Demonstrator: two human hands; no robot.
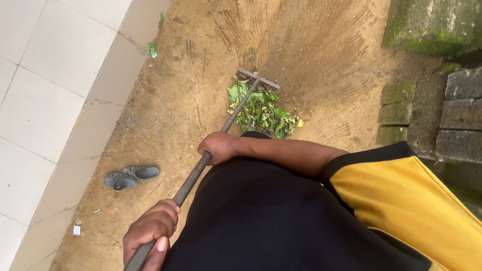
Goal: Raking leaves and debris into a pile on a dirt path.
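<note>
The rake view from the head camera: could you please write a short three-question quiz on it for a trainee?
1. True or false: both hands grip the rake handle.
2. What lies against the rake head? A) stones B) green leaves C) paper
3. What lies on the sand beside the tiled floor?

Key
1. True: the right hand holds it further along, the left hand near the end.
2. B: a pile of green leaves.
3. A pair of grey sandals.
</note>
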